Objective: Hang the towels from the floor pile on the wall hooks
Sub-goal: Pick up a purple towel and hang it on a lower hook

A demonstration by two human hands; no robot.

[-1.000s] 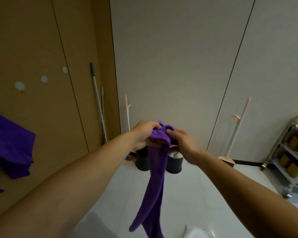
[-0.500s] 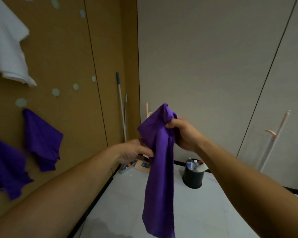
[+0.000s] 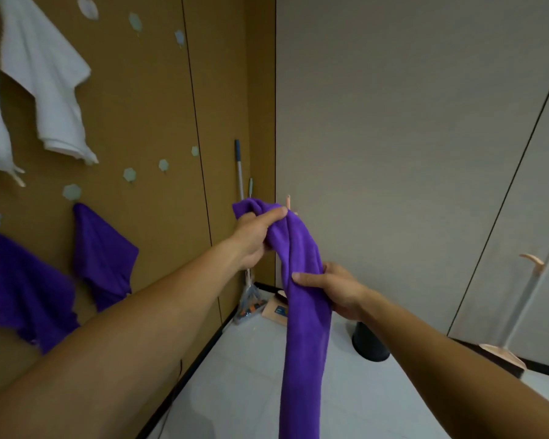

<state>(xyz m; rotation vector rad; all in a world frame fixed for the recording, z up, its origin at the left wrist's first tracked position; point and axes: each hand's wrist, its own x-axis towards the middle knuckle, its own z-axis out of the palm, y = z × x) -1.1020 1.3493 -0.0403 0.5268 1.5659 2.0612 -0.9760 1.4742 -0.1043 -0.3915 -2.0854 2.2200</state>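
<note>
a person is holding a purple towel [image 3: 305, 312] up in both hands in the corner of a room, the cloth bunched into a long rope that is hanging down past the bottom of the view. the left hand [image 3: 254, 239] is gripping the towel's top end, thumb lying along the fold, while the right hand [image 3: 333, 289] is curling around the towel lower down, fingers wrapping it from the right. the towel is arching between the two hands, clear of the floor [image 3: 241, 391] and well apart from the brown wall [image 3: 146, 90] on the left. on that wall two white towels [image 3: 48, 83] are hanging high up and two purple towels [image 3: 105, 251] are hanging lower down, among pale hooks [image 3: 129, 175], several of them bare. a mop [image 3: 241, 172] is leaning in the corner behind the left hand. a dark bin [image 3: 370, 345] is standing on the floor below the right wrist, and a pale stand [image 3: 533, 280] is rising against the grey wall [image 3: 409, 137] at right.
</note>
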